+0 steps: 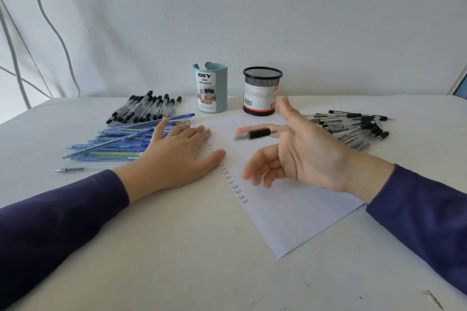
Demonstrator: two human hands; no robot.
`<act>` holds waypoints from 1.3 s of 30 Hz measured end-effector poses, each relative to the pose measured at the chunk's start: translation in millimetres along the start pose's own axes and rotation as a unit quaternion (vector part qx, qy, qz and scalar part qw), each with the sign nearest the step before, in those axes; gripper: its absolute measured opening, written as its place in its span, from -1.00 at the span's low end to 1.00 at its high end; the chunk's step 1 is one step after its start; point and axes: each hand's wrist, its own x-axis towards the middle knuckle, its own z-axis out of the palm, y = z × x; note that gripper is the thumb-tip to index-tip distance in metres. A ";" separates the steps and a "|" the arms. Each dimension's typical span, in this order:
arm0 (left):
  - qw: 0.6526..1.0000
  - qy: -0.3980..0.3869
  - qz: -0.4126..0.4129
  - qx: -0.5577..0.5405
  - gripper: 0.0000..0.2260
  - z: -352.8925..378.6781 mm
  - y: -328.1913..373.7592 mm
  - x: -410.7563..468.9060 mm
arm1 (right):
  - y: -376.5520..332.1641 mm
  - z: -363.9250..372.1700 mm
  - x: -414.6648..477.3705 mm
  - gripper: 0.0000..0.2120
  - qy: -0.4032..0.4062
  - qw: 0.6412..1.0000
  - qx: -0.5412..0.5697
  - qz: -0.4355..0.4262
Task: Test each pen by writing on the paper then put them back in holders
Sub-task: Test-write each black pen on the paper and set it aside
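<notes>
A white sheet of paper (pixel 290 212) lies on the table with a column of the word "Test" down its left side. My left hand (pixel 174 156) rests flat, palm down, on the paper's left edge. My right hand (pixel 300 151) hovers above the paper, palm turned left, blurred. A black-grip pen (pixel 257 133) lies across its fingers, held loosely near the index finger. Behind the paper stand a light blue holder (pixel 211 88) and a black mesh holder (pixel 262 91); no pens show above either rim.
Black-capped pens (pixel 145 107) lie heaped at the back left, blue pens (pixel 121 140) in front of them, and one clear pen (pixel 83 168) alone nearer me. Another heap of black pens (pixel 353 126) lies at the right. A white wall closes the back.
</notes>
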 end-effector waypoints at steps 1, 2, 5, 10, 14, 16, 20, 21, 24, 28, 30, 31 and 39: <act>1.000 0.000 0.000 0.000 -0.11 -0.1 0.0 -0.1 | 3.0 2.6 0.2 -0.29 0.012 0.999 -0.030 0.004; 1.000 0.001 -0.002 -0.001 -0.12 -0.1 0.4 -0.1 | 5.3 5.5 0.5 -0.35 0.021 0.999 -0.048 0.004; 1.000 0.005 -0.009 -0.001 -0.08 -0.8 1.8 -1.2 | 7.0 12.8 0.5 -0.58 0.022 0.994 -0.105 -0.016; 1.000 0.000 -0.011 0.001 -0.05 -4.4 3.4 -2.9 | -1.3 20.0 -2.0 -0.72 0.104 0.965 -0.218 -0.097; 1.000 -0.002 -0.008 -0.003 -0.05 -4.6 2.2 -3.3 | 12.4 28.2 -6.5 -0.63 0.126 0.946 -0.280 -0.100; 1.000 -0.002 -0.007 -0.006 -0.07 -3.9 1.1 -3.9 | 25.7 32.4 -5.7 -0.58 0.147 0.940 -0.290 -0.105; 1.000 -0.006 -0.010 -0.004 -0.15 -4.1 0.9 -4.4 | 39.6 34.1 -0.9 -0.60 0.200 0.924 -0.297 -0.136; 1.000 -0.009 -0.009 -0.003 -0.16 -4.5 0.6 -4.5 | 40.1 33.7 0.0 -0.60 0.207 0.920 -0.299 -0.144; 1.000 -0.016 -0.008 0.002 -0.19 -4.6 -0.2 -4.2 | 40.6 33.0 2.0 -0.59 0.212 0.918 -0.302 -0.144; 1.000 -0.017 -0.008 0.007 -0.26 -3.9 -0.2 -3.9 | 42.8 36.9 4.6 -0.59 0.213 0.913 -0.315 -0.145; 1.000 -0.016 -0.007 0.006 -0.26 -3.6 -1.1 -4.2 | 43.3 37.9 4.9 -0.60 0.214 0.914 -0.310 -0.148; 1.000 -0.017 -0.007 0.006 -0.26 -3.5 -1.7 -4.5 | 43.4 38.6 4.8 -0.61 0.213 0.915 -0.308 -0.148; 1.000 -0.016 -0.008 0.011 -0.26 -3.2 -1.9 -5.4 | 42.9 41.6 4.8 -0.59 0.199 0.918 -0.313 -0.144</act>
